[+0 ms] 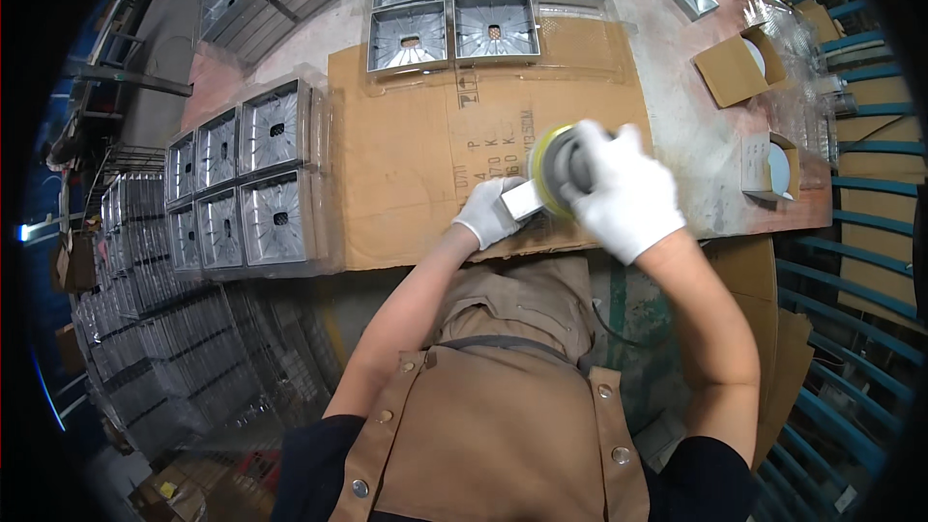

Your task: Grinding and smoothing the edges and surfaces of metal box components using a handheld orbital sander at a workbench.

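On table, found clear trays at near-left corner (six castings) and toward far edge (five); at right edge, cartons with discs. Closed fingers of right hand around sander. At near edge, gripped metal part in left hand's fingers; judged stiff, light, best held by sides.

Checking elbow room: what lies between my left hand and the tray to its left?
Between the left hand and the tray lies only bare cardboard, in the head view.

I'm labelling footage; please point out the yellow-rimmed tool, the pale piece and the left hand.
Yellow-rimmed tool (pixel 566 168), head view: dark round body.
Pale piece (pixel 522 201), head view: bright face.
Left hand (pixel 489 214), head view: white glove's middle.
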{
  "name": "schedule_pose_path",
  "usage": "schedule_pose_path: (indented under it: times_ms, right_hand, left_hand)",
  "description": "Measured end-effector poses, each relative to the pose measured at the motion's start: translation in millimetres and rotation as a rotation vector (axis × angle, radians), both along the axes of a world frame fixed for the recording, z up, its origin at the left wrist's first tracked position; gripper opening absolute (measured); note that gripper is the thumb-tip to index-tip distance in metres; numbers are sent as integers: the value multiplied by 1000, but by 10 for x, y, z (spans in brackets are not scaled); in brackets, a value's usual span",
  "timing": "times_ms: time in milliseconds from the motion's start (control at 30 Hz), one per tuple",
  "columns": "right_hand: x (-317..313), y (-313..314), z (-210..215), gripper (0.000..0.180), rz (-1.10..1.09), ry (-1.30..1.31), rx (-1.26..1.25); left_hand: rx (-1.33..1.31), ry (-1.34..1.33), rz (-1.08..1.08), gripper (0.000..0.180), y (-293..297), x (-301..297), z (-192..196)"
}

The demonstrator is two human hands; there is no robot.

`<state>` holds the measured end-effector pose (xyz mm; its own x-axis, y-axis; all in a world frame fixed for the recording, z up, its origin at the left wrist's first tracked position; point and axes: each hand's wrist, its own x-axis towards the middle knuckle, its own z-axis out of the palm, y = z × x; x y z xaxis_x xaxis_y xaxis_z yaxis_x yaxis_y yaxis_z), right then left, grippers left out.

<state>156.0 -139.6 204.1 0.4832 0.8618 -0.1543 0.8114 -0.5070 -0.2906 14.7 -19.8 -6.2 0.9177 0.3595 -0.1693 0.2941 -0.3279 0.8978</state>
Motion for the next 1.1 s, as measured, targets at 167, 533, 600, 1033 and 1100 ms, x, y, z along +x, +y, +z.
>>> schedule_pose_path:
  times_ms: [167, 533, 600, 1033, 1100]
  right_hand:
    - [320, -137, -122, 45, -80, -69, 88]
    - [408, -140, -159, 54, -58, -112, 58]
    - [562, -259, -181, 60, -77, -123, 62]
    - [243, 1, -139, 57, -7, -127, 39]
    - [409, 3, -109, 53, -19, -163, 58]
  left_hand:
    - [103, -75, 5, 30, 34, -9, -128]
    - [-36, -87, 26, 28, 6, 33, -112]
    - [96, -122, 10, 27, 15, 23, -76]
    - [-47, -28, -4, 37, 18, -28, -19]
    - [-134, 7, -11, 45, 23, -34, 76]
